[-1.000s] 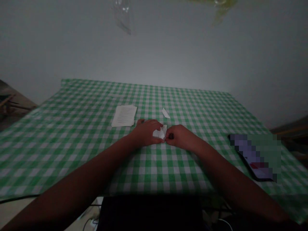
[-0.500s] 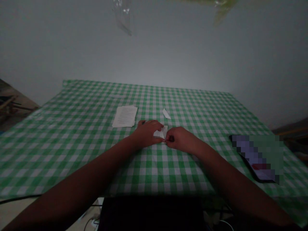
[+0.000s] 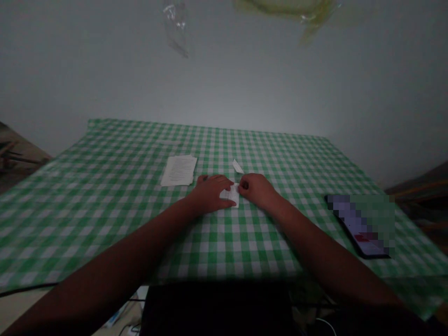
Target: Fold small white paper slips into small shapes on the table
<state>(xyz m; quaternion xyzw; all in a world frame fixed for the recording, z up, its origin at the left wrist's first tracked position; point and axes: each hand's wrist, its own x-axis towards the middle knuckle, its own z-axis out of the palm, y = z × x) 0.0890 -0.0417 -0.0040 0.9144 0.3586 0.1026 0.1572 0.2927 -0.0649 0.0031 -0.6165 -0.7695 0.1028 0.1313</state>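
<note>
1 head-worn view, facing forward and down, near the table (image 3: 217, 252)

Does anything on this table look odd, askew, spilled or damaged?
Nothing looks spilled. The paper stack has slightly uneven edges; a small slip lies slanted just beyond the right hand. Oddest is the blocky pixelation over the phone at right.

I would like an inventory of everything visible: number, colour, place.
Printed paper: 1, white, centre
Sheet stack: 1, white, left
Paper slip: 1, white, beyond printed paper
Device: 1, black edges, right
Checked cloth: 1, green and white, under papers
Wall: 1, grey, behind
Plastic: 1, clear, wall
Strip: 1, yellow, wall
Cables: several, black and white, bottom
Clutter: uncountable, brown, sides
Dark shape: 1, black, bottom
Left hand: 1, on printed paper
Right hand: 1, paper's edge
Forearms: 2, bare, from below
</note>
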